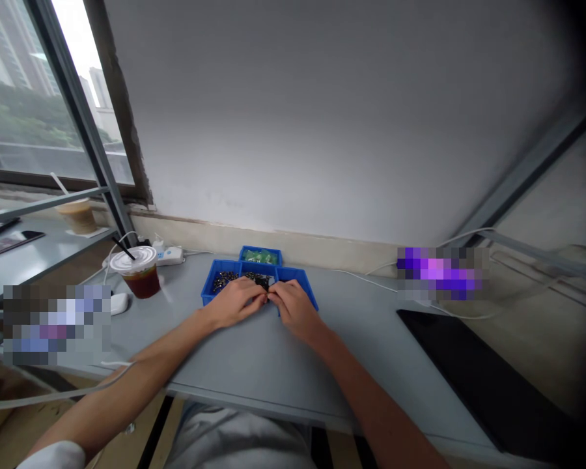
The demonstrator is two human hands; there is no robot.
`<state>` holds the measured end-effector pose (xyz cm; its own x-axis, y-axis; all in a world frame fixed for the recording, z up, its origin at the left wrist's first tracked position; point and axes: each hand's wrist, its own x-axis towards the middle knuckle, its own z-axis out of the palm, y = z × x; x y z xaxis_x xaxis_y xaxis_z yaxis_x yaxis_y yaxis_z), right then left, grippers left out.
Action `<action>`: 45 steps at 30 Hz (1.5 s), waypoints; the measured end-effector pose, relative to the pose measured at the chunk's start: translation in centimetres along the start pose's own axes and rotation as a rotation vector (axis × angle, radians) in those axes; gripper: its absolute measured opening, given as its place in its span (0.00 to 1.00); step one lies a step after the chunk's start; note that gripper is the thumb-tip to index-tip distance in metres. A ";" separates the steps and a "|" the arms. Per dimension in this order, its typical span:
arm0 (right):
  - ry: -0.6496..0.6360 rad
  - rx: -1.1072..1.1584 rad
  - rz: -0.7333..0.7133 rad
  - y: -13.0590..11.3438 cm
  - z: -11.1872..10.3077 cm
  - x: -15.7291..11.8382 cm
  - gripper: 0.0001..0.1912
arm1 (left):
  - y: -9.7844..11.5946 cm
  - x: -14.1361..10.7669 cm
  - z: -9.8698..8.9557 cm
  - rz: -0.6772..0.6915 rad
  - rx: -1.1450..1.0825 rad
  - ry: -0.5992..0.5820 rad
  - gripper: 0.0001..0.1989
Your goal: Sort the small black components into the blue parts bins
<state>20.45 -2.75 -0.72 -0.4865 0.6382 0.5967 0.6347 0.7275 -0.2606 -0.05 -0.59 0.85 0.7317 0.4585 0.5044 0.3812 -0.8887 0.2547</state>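
My left hand and my right hand meet over the front of a group of blue bins, fingertips pinched close together. Whatever sits between the fingers is too small to make out. Under and behind my left hand, the left blue bin holds many small, dark and brassy parts. Dark pieces also lie in the middle bin, partly covered by my fingers. Beside my right hand is the right blue bin, its inside partly hidden. At the back, a smaller blue bin contains green pieces.
On the left of the grey desk stand a lidded cup of dark drink with a straw and a white power strip. A black flat panel lies at the right. A white cable crosses near my left forearm.
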 end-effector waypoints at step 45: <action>-0.018 -0.071 -0.035 -0.4 0.2 -0.1 0.22 | -1.3 -0.3 -0.7 -0.068 0.160 0.225 0.13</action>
<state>20.08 -3.07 -0.83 -0.5192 0.6178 0.5905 0.6582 0.7298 -0.1849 -1.19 0.37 0.95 0.5646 0.4879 0.6657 0.5224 -0.8357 0.1695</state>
